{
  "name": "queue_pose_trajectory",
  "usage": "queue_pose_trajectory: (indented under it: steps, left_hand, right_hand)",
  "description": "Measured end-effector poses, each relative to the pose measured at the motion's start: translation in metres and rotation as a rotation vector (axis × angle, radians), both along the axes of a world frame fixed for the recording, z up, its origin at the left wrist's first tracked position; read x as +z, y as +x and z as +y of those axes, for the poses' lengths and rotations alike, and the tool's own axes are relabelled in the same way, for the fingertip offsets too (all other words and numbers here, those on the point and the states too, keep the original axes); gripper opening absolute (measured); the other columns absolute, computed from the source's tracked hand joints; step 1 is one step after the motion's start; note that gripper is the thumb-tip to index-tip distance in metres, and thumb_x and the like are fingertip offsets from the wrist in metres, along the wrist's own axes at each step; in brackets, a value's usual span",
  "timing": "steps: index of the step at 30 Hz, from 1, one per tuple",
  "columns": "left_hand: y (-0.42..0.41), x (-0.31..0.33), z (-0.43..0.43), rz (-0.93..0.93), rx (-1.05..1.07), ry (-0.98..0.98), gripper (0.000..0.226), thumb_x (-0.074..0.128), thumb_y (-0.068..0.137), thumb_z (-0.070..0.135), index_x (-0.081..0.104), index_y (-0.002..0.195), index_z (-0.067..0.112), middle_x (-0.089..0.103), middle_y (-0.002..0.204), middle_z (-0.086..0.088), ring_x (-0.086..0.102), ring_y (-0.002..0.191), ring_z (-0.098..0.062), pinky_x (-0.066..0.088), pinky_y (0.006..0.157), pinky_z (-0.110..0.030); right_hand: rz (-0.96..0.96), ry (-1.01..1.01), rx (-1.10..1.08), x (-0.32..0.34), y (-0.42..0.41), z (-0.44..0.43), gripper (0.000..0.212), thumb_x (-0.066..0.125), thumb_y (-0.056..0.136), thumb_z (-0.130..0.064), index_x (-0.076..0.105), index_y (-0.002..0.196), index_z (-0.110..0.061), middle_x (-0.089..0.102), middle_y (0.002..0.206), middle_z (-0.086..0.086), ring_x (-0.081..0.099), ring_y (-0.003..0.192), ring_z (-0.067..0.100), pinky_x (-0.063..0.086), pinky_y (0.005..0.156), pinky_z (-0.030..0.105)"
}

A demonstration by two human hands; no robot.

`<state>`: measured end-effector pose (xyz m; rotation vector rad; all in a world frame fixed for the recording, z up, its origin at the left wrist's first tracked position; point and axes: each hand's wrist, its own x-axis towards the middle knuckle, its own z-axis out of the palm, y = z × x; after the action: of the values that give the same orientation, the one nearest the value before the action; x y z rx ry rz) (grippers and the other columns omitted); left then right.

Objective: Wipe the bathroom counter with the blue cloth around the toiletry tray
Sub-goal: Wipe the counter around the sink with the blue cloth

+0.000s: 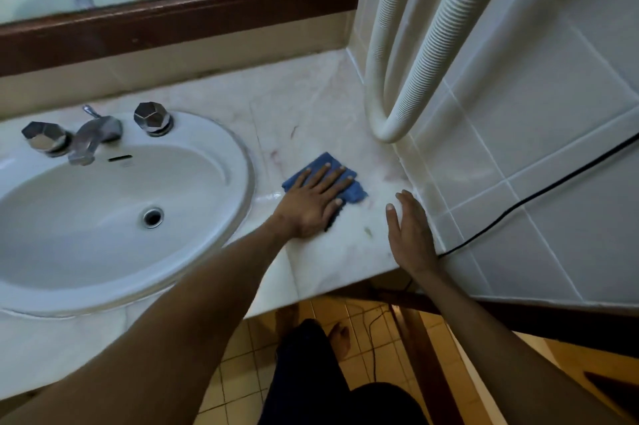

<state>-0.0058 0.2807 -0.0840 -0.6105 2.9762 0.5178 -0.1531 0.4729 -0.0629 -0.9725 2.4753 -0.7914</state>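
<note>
Head view: left hand (316,198), fingers spread flat, presses the blue cloth (326,179) for wiping near the counter (311,106)'s right edge; right hand (409,234), fingers loosely open, braces empty there.

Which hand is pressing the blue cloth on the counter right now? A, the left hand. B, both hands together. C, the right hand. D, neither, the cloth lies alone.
A: the left hand lies flat with spread fingers on the blue cloth, while the right hand rests bare on the counter by the tiled wall, apart from the cloth.
</note>
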Motion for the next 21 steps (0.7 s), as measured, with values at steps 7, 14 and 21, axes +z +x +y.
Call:
queue_pose_trajectory:
  steps: [7, 14, 21]
  left_hand:
    - [0.009, -0.001, 0.004, 0.017, 0.272, 0.039, 0.058, 0.016, 0.108, 0.047, 0.000, 0.161, 0.030, -0.003, 0.169, 0.006, -0.011, 0.156, -0.019, -0.011, 0.124, -0.045]
    - [0.010, -0.007, -0.045, 0.036, 0.348, 0.062, 0.057, 0.018, 0.108, 0.045, 0.003, 0.161, 0.031, -0.002, 0.169, 0.008, -0.009, 0.156, -0.016, -0.005, 0.125, -0.045]
    - [-0.030, -0.003, -0.169, -0.015, 0.653, 0.139, 0.062, 0.011, 0.105, 0.049, -0.010, 0.160, 0.030, -0.013, 0.168, 0.002, -0.016, 0.155, -0.021, -0.011, 0.124, -0.047]
  right_hand:
    - [0.010, 0.013, 0.106, -0.007, 0.007, -0.052, 0.054, 0.035, 0.104, -0.039, 0.036, 0.149, -0.010, 0.028, 0.160, 0.008, 0.022, 0.149, 0.020, 0.021, 0.122, 0.036]
    - [0.164, 0.011, 0.120, -0.019, 0.001, -0.138, 0.048, 0.041, 0.104, -0.031, 0.045, 0.142, -0.002, 0.032, 0.157, 0.017, 0.028, 0.146, 0.030, 0.025, 0.120, 0.042]
    - [0.224, 0.046, 0.098, -0.021, -0.021, -0.223, 0.050, 0.039, 0.104, -0.032, 0.041, 0.145, -0.003, 0.027, 0.160, 0.016, 0.024, 0.148, 0.029, 0.019, 0.122, 0.042]
